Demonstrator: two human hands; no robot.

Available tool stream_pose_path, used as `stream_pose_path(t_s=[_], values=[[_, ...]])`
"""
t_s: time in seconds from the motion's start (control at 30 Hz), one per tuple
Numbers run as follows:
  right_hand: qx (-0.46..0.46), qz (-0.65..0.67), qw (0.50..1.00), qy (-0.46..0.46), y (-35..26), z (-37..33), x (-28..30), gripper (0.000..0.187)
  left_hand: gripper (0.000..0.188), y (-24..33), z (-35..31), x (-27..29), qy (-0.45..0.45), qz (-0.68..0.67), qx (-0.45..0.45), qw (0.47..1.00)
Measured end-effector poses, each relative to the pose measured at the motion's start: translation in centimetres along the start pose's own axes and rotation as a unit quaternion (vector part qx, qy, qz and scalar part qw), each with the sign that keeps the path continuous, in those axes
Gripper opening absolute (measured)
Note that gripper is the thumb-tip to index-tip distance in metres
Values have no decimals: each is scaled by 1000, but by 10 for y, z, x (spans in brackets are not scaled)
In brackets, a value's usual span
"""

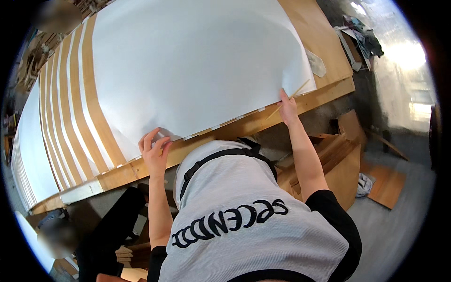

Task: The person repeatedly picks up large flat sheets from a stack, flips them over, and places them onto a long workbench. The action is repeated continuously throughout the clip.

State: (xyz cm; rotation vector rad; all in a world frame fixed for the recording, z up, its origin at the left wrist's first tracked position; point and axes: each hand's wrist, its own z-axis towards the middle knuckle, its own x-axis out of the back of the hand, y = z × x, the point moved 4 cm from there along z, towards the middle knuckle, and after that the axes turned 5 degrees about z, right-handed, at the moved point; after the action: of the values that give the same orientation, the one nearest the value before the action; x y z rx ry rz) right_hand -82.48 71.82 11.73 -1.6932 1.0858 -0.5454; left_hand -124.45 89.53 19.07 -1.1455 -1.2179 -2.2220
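- Grey shirt [253,211] with black sleeves and dark lettering, nearest of all, sits between the forearms, below both hands.
- Left hand [154,149]: fingers curled, thumb bent inward, at the near edge of the white sheet [197,61]; whether it pinches that edge, I cannot tell.
- Right hand [288,109]: grasping a thin yellowish stick [301,87], which slants across it; its fingertips lie at the sheet's near right corner.
- The white sheet spreads beyond and between the two hands, rippled close to the left one.
- Under it is the bench [324,44], its bare brown top showing beyond the right hand, to the right.
- A translucent piece [316,63] lies on that top, just beyond the right hand, to the right.
- Left of the left hand, long brown strips [91,101] alternate with white bands.
- Below the right hand, to its right, wooden boards [331,162] are piled.
- Farther left and below the left hand is another person in black clothing [105,232].
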Motion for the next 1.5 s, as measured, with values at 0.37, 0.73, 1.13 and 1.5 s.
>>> stream_pose_path(t_s=[0.37,0.73,1.13,1.5], values=[[-6,-12,1000,-28,5,4,7,31,14,-1,-3,-8,28,2,-30,999],[-16,12,998,67,-10,-1,29,25,14,1,-2,-9,16,9,-31,999],[-9,43,996,83,2,5,31,28,16,13,-4,-15,-13,48,-44,998],[-127,53,989,-60,-37,2,63,34,13,32,-2,-17,-66,117,4,991]])
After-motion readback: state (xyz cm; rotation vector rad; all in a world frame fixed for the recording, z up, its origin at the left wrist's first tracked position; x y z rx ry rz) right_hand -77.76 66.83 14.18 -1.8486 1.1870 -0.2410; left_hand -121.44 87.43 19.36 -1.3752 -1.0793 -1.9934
